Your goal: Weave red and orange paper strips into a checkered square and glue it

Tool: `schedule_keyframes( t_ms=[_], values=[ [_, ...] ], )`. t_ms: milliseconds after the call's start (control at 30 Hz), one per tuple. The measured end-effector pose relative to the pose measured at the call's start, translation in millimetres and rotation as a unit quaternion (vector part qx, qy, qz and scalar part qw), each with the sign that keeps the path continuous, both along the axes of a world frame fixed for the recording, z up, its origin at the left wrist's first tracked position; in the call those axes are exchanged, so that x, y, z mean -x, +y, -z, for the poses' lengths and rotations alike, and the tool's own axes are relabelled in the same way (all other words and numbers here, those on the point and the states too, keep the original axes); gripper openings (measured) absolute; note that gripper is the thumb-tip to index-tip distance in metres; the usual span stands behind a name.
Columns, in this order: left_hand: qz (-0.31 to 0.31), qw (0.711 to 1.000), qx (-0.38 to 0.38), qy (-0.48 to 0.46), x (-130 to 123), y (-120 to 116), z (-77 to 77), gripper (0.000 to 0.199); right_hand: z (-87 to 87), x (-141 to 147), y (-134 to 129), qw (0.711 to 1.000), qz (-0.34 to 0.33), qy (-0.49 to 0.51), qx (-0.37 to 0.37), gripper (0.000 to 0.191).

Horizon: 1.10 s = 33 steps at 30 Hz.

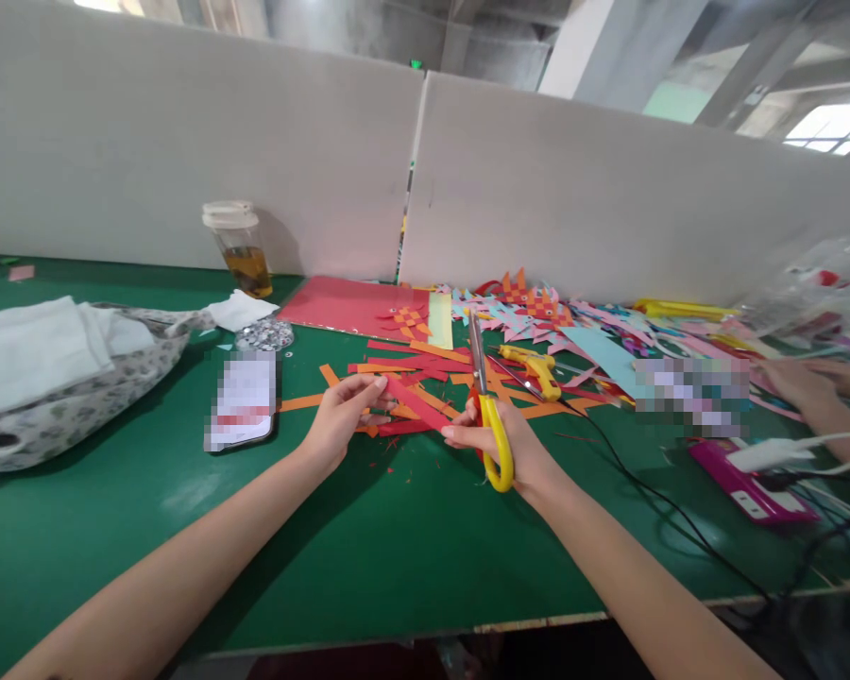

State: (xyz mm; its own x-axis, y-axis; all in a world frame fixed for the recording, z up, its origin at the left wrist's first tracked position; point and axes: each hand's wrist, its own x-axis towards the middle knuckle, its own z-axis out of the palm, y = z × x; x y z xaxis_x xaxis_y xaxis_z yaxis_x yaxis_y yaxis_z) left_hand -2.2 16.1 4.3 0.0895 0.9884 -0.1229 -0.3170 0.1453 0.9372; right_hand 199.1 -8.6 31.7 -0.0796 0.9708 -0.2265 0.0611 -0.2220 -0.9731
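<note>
Green felt-like table [368, 567] fills the head view, backed by white partition boards. The person's left hand [340, 416] pinches one end of a red strip [416, 401] between thumb and fingertips; the strip runs slantwise to the right hand [500, 439], whose fingertips touch its other end. That right hand also grips yellow-handled scissors [487, 406] — fingers through the loops, blades shut or nearly so and pointing away, up the table. Both hands hover just above a scatter of orange and red strips [425, 364]. Beyond these lies a red sheet [340, 304] with woven paper pieces just beside it, and a yellow glue gun [535, 366] sits to the right of the blades, its black cord trailing toward the table edge. Far left — a patterned bag [77, 397] holding white cloth, with a lidded jar [239, 247] of amber liquid near the partition. At the right edge another person's hand [797, 378] rests among pastel paper, near a pink box [751, 486].
</note>
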Motion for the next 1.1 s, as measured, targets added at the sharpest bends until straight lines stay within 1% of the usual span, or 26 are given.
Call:
schedule_keyframes(
  t_ms=[100,200,267,333,400,467,533,633,667,700,767,833,867,933,1033,1100],
  values=[
    [-0.03,1.0,0.003,-0.009,4,5,1.4,0.03,-3.0,-4,3,1.0,0.026,-0.006,-0.009,0.043],
    [-0.069,0.997,0.0,-0.02,9,10,1.5,0.029,-4.7,-7,4,0.999,0.033,-0.011,-0.004,0.043],
    [-0.071,0.997,0.002,-0.025,11,12,0.9,0.028,-4.9,-7,5,0.999,0.03,-0.013,-0.001,0.044],
    [-0.052,0.998,0.006,-0.022,9,11,0.4,0.03,-4.3,-6,5,1.0,0.019,-0.013,-0.006,0.044],
    [-0.034,0.999,0.002,-0.007,6,9,0.0,0.032,-3.1,-6,5,1.0,0.004,-0.012,-0.013,0.044],
    [-0.03,0.999,-0.011,0.015,3,7,-0.2,0.033,-1.8,-8,7,1.0,-0.002,-0.016,-0.021,0.044],
    [-0.043,0.998,-0.03,0.032,1,5,-0.1,0.033,-0.7,-13,9,1.0,0.009,-0.017,-0.024,0.043],
    [-0.08,0.994,-0.061,0.041,3,6,1.1,0.029,0.3,-20,12,0.999,0.035,0.019,-0.016,0.044],
    [-0.091,0.993,-0.068,0.041,4,7,1.6,0.028,0.4,-22,13,0.999,0.034,0.031,-0.005,0.045],
    [-0.101,0.991,-0.074,0.043,5,7,2.2,0.026,0.4,-23,13,0.999,0.024,0.037,0.011,0.046],
    [-0.114,0.989,-0.081,0.049,8,9,3.1,0.025,0.4,-22,13,0.998,-0.019,0.022,0.053,0.048],
    [-0.127,0.986,-0.089,0.057,10,11,3.3,0.024,1.0,-21,12,0.995,-0.056,-0.023,0.08,0.047],
    [-0.133,0.985,-0.094,0.059,12,12,3.1,0.024,1.7,-21,12,0.993,-0.063,-0.049,0.082,0.046],
    [-0.144,0.983,-0.1,0.06,14,14,1.8,0.025,3.8,-24,14,0.993,-0.046,-0.086,0.065,0.044],
    [-0.149,0.98,-0.108,0.07,19,19,-2.2,0.029,5.8,-36,20,0.996,0.017,-0.09,0.023,0.04],
    [-0.15,0.977,-0.113,0.099,23,22,-6.8,0.031,4.5,-47,23,0.993,0.066,-0.1,-0.011,0.039]
  ],
)
